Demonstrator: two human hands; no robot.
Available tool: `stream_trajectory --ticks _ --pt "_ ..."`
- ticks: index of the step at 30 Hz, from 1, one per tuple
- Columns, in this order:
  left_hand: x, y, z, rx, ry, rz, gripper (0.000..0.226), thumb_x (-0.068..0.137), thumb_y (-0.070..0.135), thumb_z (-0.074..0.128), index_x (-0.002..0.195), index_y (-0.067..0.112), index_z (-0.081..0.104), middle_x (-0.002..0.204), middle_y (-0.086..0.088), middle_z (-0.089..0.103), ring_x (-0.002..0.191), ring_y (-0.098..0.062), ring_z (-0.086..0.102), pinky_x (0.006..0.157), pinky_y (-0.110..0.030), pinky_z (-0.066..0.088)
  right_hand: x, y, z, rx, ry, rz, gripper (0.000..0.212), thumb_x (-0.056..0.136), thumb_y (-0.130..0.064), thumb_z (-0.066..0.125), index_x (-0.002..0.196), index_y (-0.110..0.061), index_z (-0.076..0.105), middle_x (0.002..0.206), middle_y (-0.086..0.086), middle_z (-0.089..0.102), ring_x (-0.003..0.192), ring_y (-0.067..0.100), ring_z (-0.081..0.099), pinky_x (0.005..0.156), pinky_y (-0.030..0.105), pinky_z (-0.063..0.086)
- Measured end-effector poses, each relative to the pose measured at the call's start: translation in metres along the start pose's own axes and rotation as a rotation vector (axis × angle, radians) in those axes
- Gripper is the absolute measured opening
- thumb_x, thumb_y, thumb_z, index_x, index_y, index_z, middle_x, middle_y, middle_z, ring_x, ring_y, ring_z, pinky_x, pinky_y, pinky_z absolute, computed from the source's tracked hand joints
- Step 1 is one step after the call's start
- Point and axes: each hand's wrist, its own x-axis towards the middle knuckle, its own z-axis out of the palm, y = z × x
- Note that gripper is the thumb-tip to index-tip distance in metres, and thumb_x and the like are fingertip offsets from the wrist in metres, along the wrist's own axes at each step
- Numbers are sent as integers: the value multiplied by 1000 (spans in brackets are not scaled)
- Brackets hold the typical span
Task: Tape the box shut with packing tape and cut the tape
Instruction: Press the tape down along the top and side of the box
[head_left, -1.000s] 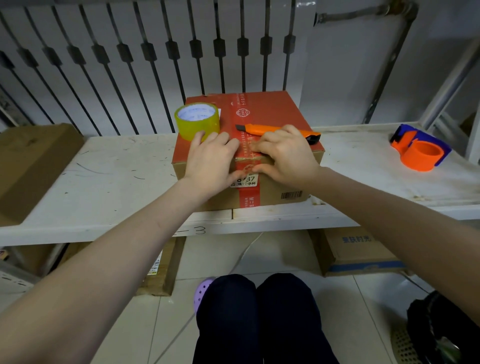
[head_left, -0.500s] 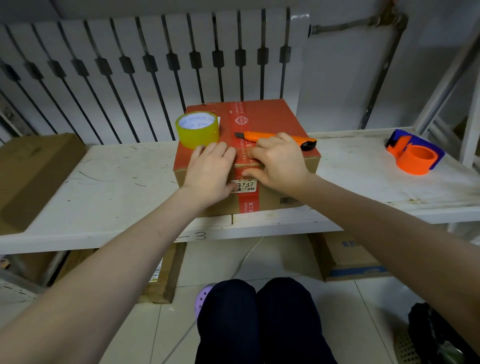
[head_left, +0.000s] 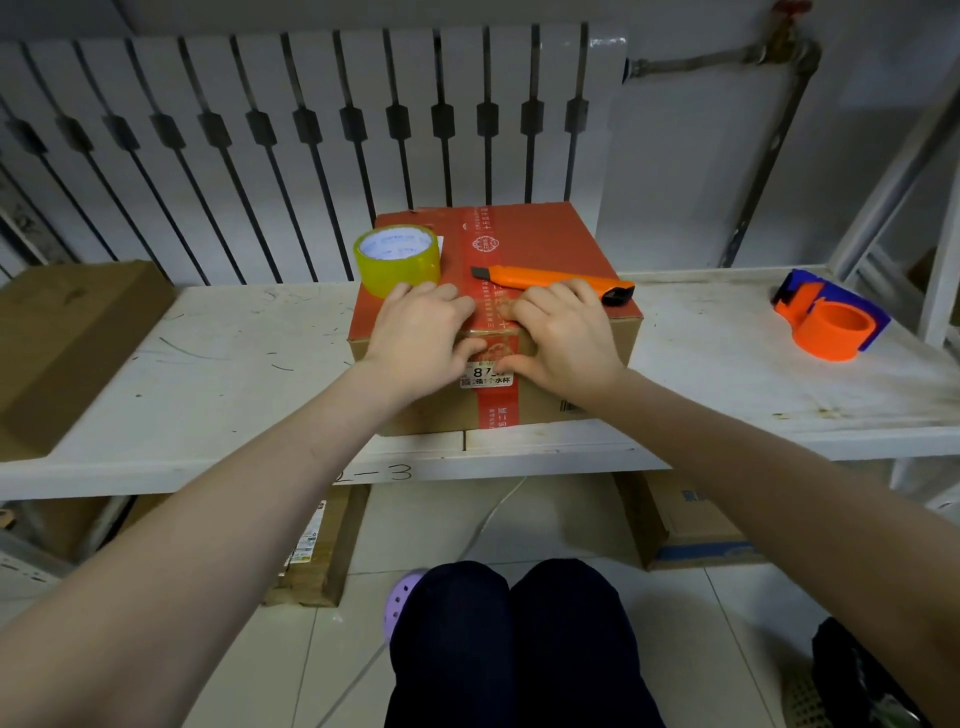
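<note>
Place: I read it as a storage or packing room.
Evidence: scuffed white shelf (head_left: 208, 364) marked "2-3"; cartons (head_left: 685, 525) stood on the tiled floor beneath; orange tape dispenser (head_left: 831, 325) lay ready; wall radiator (head_left: 311, 130) behind.

Red-topped cardboard box (head_left: 540, 234) on white shelf (head_left: 208, 364), left hand (head_left: 421, 338) and right hand (head_left: 566, 338) pressed flat over its near edge, yellow tape roll (head_left: 397, 260) and orange knife (head_left: 550, 278) on top.

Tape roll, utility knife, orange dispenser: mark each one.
tape roll (head_left: 397, 270), head view, yellow outer wall
utility knife (head_left: 550, 278), head view, orange handle
orange dispenser (head_left: 831, 332), head view, round orange drum
</note>
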Motion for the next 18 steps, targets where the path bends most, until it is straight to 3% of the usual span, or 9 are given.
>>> stream_trajectory --ticks 6,11,14,18 --pt "2 -10 -4 -36 -75 17 40 89 42 49 121 18 57 113 -2 62 109 -26 54 91 -38 35 3 15 -14 132 -104 -76 39 83 -40 63 113 -16 66 109 1 70 100 23 63 93 40 41" --pt "-5 5 1 61 -73 -23 62 71 56 66 115 16 49 113 -3 56 110 -26 50 94 -40 34 0 0 -7 -94 -102 -57 68 57 -56 79 102 -10 58 98 6 63 90 26 59 86 39 43" --pt "-6 13 9 70 4 -51 57 70 45 71 112 14 47 114 -5 55 109 -26 48 93 -38 34 0 -4 -2 -116 -48 -63 66 52 -50 83 96 -9 56 92 6 60 84 26 57 81 36 41" --pt "-6 7 9 -3 18 -51 51 72 42 72 110 15 52 108 -4 57 106 -26 49 90 -38 34 3 8 -9 -52 -37 -124 53 62 -47 80 99 -13 63 92 3 64 83 25 61 86 37 39"
